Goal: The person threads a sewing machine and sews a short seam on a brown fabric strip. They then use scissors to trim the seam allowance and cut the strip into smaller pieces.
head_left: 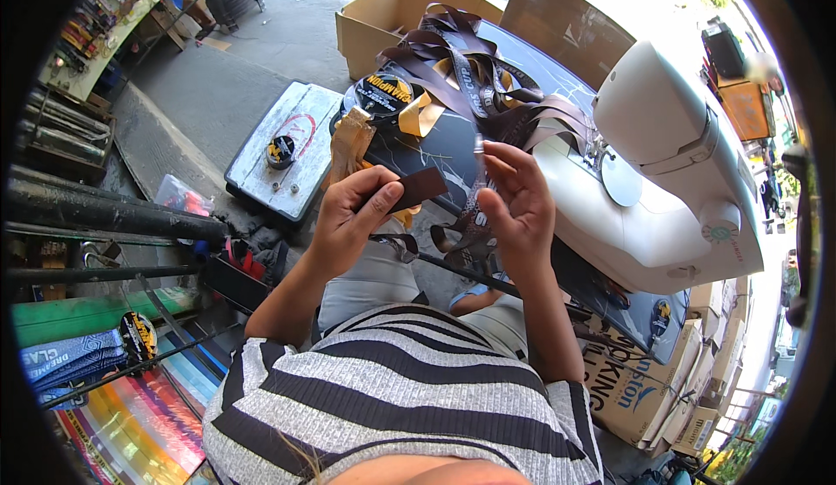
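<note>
Sewing table behind, left grip pinching brown strap piece, right grip curled beside it

A dark marbled desk carries a white sewing machine along its right side. A tangle of brown straps lies at the far end, with a black-and-yellow tape roll at the far left corner.
</note>
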`<act>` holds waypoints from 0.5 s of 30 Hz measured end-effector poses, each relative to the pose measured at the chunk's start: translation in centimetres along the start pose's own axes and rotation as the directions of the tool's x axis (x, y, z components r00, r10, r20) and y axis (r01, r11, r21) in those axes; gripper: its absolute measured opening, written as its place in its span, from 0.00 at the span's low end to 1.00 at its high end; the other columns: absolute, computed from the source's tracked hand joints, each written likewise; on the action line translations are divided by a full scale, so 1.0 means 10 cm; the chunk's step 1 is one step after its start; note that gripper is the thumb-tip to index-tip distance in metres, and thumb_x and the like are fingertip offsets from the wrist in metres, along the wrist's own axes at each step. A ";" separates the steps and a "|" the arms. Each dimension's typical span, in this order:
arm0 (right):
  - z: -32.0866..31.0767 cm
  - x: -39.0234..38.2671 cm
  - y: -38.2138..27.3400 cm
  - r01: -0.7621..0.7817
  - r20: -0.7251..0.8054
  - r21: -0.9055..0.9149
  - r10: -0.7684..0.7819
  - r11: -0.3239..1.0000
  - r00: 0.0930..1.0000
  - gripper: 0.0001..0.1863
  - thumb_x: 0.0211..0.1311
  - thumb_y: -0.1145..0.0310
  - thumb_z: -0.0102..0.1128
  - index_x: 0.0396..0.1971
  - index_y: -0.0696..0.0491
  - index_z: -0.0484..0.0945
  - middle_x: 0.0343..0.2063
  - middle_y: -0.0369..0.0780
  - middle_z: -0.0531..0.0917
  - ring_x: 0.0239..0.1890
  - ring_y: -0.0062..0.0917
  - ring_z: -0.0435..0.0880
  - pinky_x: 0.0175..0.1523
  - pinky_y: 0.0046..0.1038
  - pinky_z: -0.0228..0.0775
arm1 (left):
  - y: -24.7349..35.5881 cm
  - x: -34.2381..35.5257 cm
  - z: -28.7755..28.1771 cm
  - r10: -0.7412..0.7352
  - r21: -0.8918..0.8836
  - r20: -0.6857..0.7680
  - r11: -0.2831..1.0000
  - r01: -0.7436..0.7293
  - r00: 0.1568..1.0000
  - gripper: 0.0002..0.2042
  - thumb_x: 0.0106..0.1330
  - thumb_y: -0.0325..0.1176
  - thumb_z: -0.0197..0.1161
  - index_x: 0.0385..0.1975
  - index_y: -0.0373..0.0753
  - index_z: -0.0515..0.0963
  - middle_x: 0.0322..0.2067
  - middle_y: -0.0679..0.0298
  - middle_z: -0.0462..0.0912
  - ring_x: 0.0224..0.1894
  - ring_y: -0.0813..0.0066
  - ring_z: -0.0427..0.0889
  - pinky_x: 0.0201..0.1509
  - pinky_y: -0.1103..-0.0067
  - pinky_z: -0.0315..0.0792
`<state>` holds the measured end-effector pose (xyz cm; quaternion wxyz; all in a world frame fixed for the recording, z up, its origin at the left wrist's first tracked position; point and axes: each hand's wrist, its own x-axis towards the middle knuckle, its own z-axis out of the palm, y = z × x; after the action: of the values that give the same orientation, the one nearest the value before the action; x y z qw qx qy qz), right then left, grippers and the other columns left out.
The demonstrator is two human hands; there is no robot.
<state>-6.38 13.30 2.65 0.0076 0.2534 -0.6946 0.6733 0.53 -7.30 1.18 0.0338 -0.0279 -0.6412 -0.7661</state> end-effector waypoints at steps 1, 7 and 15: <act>-0.02 -0.06 -0.04 -0.060 -0.001 0.170 0.061 0.984 0.998 0.30 0.63 0.52 0.61 0.56 0.59 0.69 0.53 0.50 0.76 0.54 0.34 0.79 0.58 0.36 0.72 | 0.03 0.02 0.04 0.012 -0.001 0.011 1.000 -0.012 1.000 0.09 0.73 0.34 0.55 0.34 0.35 0.77 0.24 0.76 0.71 0.24 0.94 0.61 0.25 0.91 0.55; -0.47 -0.38 -0.29 -0.359 0.111 0.495 0.352 0.791 0.929 0.40 0.68 0.36 0.33 0.52 0.62 0.69 0.40 0.50 0.83 0.38 0.38 0.86 0.35 0.34 0.81 | 0.15 0.19 0.37 0.006 -0.032 0.152 0.999 -0.001 0.988 0.10 0.72 0.35 0.57 0.36 0.34 0.77 0.25 0.76 0.72 0.26 0.94 0.64 0.27 0.91 0.57; -0.95 -0.68 -0.54 -0.365 -0.083 0.248 0.395 0.898 0.915 0.21 0.58 0.72 0.66 0.45 0.53 0.63 0.25 0.37 0.77 0.23 0.20 0.83 0.18 0.20 0.77 | 0.10 0.34 0.93 -0.054 -0.086 0.343 0.992 0.089 0.938 0.12 0.73 0.37 0.55 0.39 0.35 0.78 0.28 0.72 0.79 0.25 0.95 0.65 0.25 0.92 0.58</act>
<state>-1.65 24.71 6.14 -0.1075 0.0672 -0.6470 0.7518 -2.80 1.62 4.13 -0.1066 -0.1381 -0.5990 -0.7815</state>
